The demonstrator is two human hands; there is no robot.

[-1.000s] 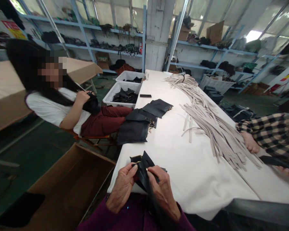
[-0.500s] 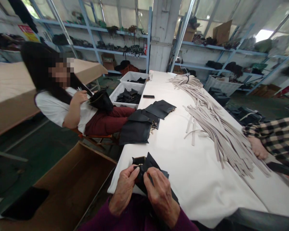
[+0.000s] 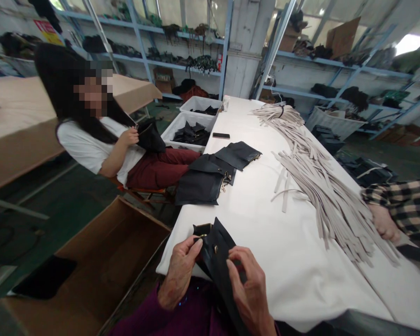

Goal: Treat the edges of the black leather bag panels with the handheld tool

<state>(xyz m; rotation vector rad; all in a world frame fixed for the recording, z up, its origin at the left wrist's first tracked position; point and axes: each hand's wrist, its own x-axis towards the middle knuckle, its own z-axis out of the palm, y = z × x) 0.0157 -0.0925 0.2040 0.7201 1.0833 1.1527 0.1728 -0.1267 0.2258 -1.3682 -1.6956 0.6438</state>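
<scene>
A black leather bag (image 3: 217,261) lies tilted over my lap and the table's near edge. A small metal fitting (image 3: 216,249) shows on its face, and gold-coloured metal (image 3: 203,234) at its top left. My left hand (image 3: 182,270) pinches the bag's upper left edge between thumb and fingers. At the bag's right side is my right hand (image 3: 248,280), fingers bent and thumb apart from them, with nothing seen between them. Whether its fingertips touch the leather I cannot tell. Several similar black bags (image 3: 199,186) with metal clasps lie farther up the table.
Long beige strips (image 3: 311,186) run along the white table (image 3: 259,224), near a phone (image 3: 220,136). A co-worker (image 3: 101,144) sits at left holding a black bag; a checked sleeve (image 3: 406,200) reaches in from the right. A cardboard box (image 3: 101,247) stands at lower left.
My right hand has moved right, away from the pinched edge, uncovering the metal fitting. My left hand keeps its pinch. The co-worker's hand has shifted at the bag there.
</scene>
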